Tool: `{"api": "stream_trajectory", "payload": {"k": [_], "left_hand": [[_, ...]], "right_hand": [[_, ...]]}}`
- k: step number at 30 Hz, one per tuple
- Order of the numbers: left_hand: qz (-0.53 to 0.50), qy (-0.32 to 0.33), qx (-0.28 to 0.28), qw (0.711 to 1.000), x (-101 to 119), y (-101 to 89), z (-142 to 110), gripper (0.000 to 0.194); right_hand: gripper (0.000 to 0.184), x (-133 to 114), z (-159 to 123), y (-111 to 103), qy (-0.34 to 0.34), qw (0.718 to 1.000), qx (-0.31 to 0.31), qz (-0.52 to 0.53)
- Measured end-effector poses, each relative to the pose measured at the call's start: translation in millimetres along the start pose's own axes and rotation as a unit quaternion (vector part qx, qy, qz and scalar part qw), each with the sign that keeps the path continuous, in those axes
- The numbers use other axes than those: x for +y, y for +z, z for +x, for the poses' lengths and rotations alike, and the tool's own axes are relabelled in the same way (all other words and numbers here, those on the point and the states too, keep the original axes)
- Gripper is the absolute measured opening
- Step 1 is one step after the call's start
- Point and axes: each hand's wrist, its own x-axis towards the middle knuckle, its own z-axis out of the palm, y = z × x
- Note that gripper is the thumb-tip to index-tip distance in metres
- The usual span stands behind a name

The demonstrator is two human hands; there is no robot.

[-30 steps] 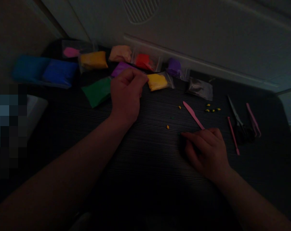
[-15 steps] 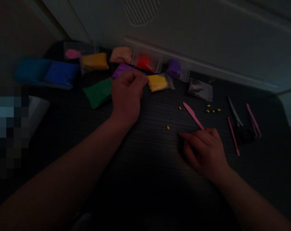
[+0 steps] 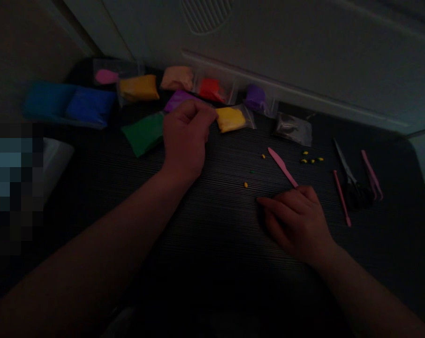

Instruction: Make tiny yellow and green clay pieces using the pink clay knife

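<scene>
My left hand (image 3: 186,138) is closed in a pinch beside a bag of yellow clay (image 3: 231,119); whatever its fingertips hold is hidden. My right hand (image 3: 295,220) rests low over the dark table, index finger stretched out with its tip on the surface, the other fingers bent. Just beyond that fingertip lies a small yellow bit (image 3: 246,185), with a tiny green speck (image 3: 252,172) and another yellow bit (image 3: 263,156) farther back. A pink plastic knife (image 3: 282,166) reaches to the knuckles of my right hand. Several small yellow-and-green pieces (image 3: 311,161) sit together right of it.
Bags of green (image 3: 144,134), blue (image 3: 91,107), orange-yellow (image 3: 139,88), red (image 3: 211,90), purple (image 3: 255,97) and dark clay (image 3: 293,129) line the back. At right lie a pink stick (image 3: 342,199), scissors (image 3: 345,162) and pink tweezers (image 3: 370,171). A pale wall (image 3: 286,56) stands behind.
My right index fingertip has slid slightly left and toward me. The green speck shows more clearly. My left hand keeps its pinch in nearly the same place.
</scene>
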Motion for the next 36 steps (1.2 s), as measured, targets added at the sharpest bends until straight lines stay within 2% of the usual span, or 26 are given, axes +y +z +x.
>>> {"api": "stream_trajectory", "payload": {"k": [6,11,16,22,26,32,36], "left_hand": [[-0.009,-0.009,-0.010,1.000,-0.6,-0.6,0.1,0.012],[-0.005,-0.005,-0.009,1.000,-2.1,-0.4,0.0,0.012],[0.000,0.005,-0.013,1.000,-3.9,-1.1,-0.4,0.012],[-0.006,-0.004,-0.007,1.000,-0.7,-0.2,-0.9,0.012],[-0.002,-0.005,-0.003,1.000,1.4,1.0,-1.0,0.014],[-0.002,-0.011,-0.005,1.000,3.4,1.1,-1.3,0.013],[0.002,-0.013,-0.008,1.000,2.9,0.7,-1.2,0.013]], "right_hand": [[0.025,0.3,0.1,0.8,0.036,0.999,0.017,-0.018],[0.024,0.0,0.9,0.2,-0.007,1.000,-0.009,-0.003],[0.025,-0.1,1.9,1.0,0.038,0.999,0.019,-0.015],[0.026,-0.5,0.5,0.3,-0.009,1.000,-0.014,-0.001],[0.027,-0.7,1.5,0.5,0.034,0.999,0.006,-0.016],[0.027,-1.1,2.2,0.5,0.005,1.000,-0.024,-0.014],[0.027,-1.3,2.0,0.9,0.037,0.999,-0.005,-0.024]]}}
